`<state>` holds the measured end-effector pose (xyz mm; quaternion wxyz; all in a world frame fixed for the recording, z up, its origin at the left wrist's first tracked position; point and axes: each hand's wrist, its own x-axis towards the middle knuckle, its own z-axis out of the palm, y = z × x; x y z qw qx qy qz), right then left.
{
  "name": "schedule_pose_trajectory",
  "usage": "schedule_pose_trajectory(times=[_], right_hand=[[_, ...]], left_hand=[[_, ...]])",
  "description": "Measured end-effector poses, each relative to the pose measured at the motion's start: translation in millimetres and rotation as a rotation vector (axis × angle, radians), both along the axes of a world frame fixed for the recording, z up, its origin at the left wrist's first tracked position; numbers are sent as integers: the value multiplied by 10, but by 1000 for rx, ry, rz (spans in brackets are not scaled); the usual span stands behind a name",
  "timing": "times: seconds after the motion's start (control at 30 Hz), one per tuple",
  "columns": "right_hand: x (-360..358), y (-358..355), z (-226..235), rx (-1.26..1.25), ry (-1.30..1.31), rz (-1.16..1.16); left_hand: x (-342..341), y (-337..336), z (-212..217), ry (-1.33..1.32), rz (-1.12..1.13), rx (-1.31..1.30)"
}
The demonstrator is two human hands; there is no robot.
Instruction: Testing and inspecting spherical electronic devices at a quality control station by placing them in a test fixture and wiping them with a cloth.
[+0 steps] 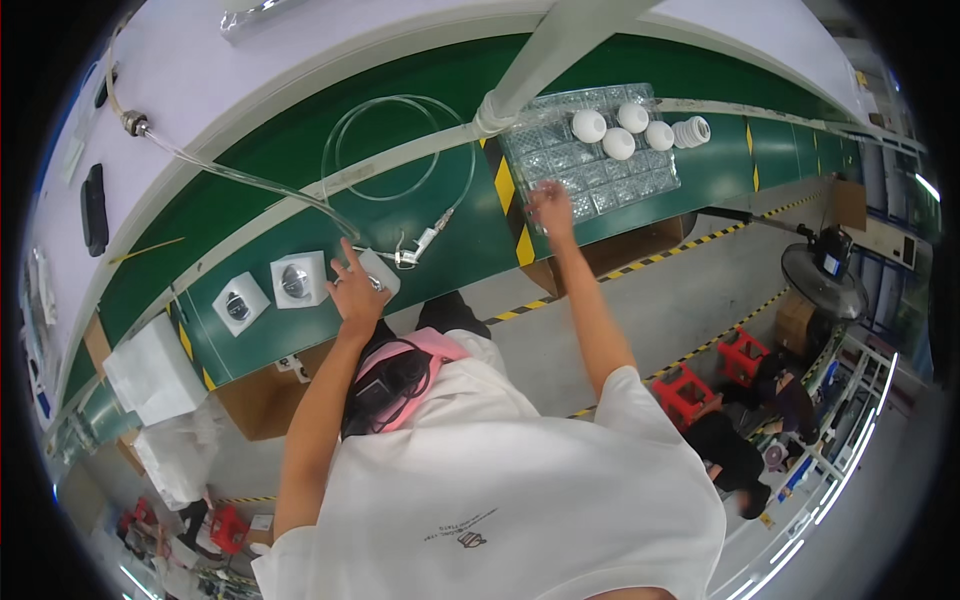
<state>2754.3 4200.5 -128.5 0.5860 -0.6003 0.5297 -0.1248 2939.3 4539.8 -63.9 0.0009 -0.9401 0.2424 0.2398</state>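
My left hand [355, 292] is spread open against a white cube-shaped piece [381, 270] near the front edge of the green bench. Two similar white cubes, a middle one [298, 279] and a left one [240, 303], stand to its left, each with a round shiny recess. My right hand [552, 209] is over the near left corner of a clear plastic tray [610, 190] with many pockets. Its fingers are curled in; what they hold, if anything, is too small to make out. Several white round bulb-like parts [619, 143] sit on the tray's far right.
An air blow gun [420, 246] on a coiled clear hose [380, 197] lies beyond my left hand. A pale post [540, 75] rises at the bench's middle. A wrapped white block [155, 370] stands far left. A black fan [825, 277] and red stools [683, 395] are at right.
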Motion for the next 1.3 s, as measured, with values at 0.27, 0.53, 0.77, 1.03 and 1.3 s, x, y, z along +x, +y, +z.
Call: schedule_pose_trajectory(times=[0.27, 0.53, 0.77, 1.03, 1.3], right_hand=[[284, -1865, -106, -1160, 705, 450], [536, -2001, 17, -850, 1017, 710], [212, -1436, 579, -768, 444, 535], [-137, 837, 794, 779, -779, 93], [1047, 3068, 1493, 1150, -975, 29]], left_hand=[[110, -178, -353, 54, 1, 305], [-20, 74, -480, -97, -61, 230], [92, 475, 15, -15, -101, 53], [671, 2455, 818, -49, 12, 53], [2316, 3811, -6, -73, 202, 228]])
